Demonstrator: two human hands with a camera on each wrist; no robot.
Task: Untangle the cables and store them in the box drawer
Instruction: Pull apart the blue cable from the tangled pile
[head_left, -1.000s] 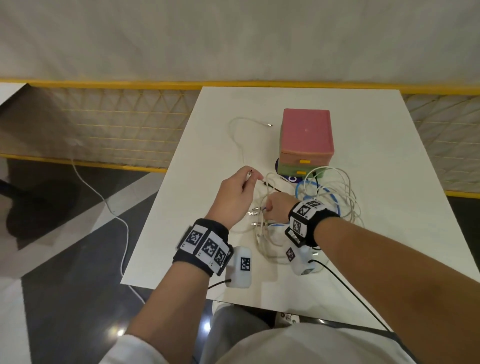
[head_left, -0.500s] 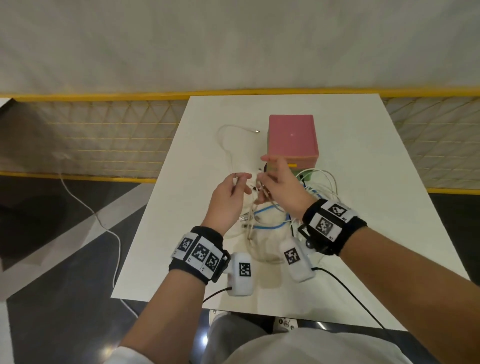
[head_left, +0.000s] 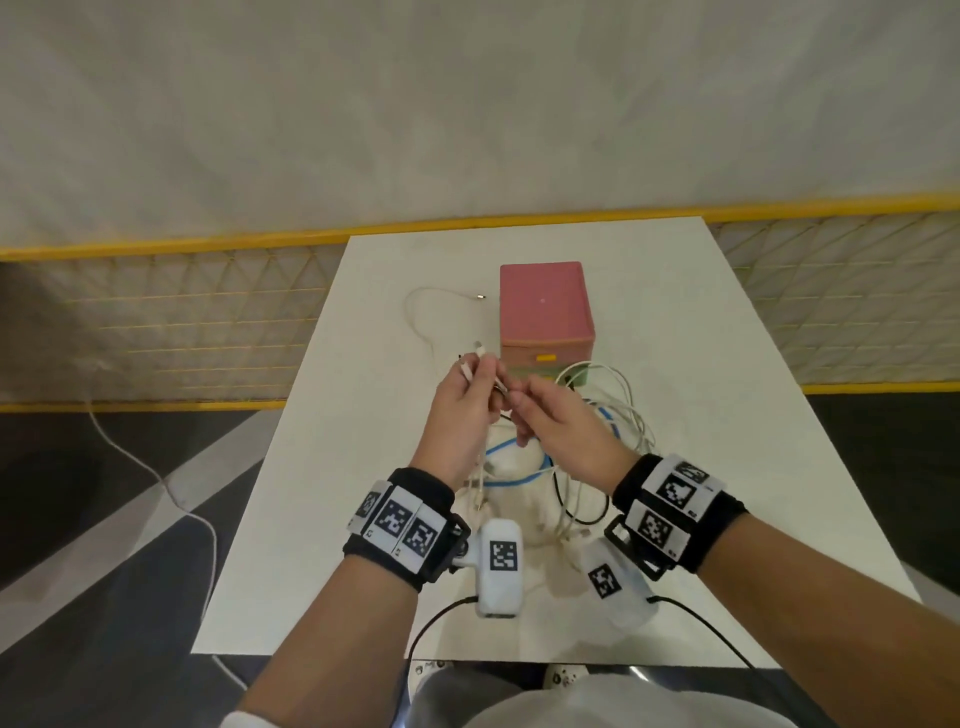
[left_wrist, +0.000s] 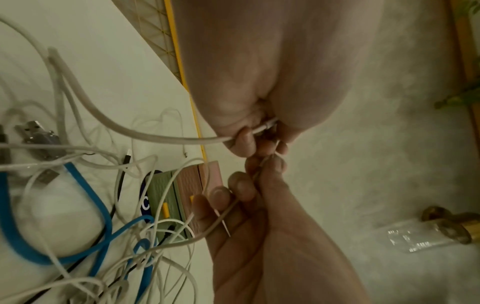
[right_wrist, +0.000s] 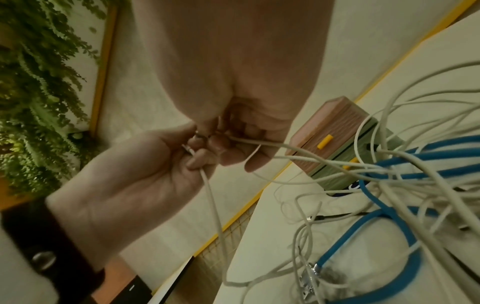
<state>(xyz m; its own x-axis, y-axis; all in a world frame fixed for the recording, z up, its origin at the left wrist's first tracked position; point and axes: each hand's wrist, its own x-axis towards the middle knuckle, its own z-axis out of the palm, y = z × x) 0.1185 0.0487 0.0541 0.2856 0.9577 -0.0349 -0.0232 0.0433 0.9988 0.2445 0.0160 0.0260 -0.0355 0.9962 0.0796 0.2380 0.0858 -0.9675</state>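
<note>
Both hands are raised above the white table (head_left: 727, 415), just in front of the pink box (head_left: 543, 306). My left hand (head_left: 470, 384) pinches the end of a white cable (left_wrist: 155, 137) whose plug pokes out above its fingers. Touching it, my right hand (head_left: 524, 402) pinches another thin white cable (right_wrist: 285, 146). Both strands run down into a tangle of white, blue and black cables (head_left: 597, 415) on the table. A blue cable (left_wrist: 85, 205) loops through the pile. The box drawers with yellow handles (right_wrist: 324, 142) look closed.
A separate thin white cable (head_left: 421, 322) lies loose left of the box. USB plugs (left_wrist: 39, 133) lie in the pile. A yellow-railed mesh fence (head_left: 208, 322) runs behind and left of the table. A white cord (head_left: 156, 478) trails on the floor.
My right hand left the pile on the table and rose to meet the left. Both hands climbed toward the box, lifting cable strands with them.
</note>
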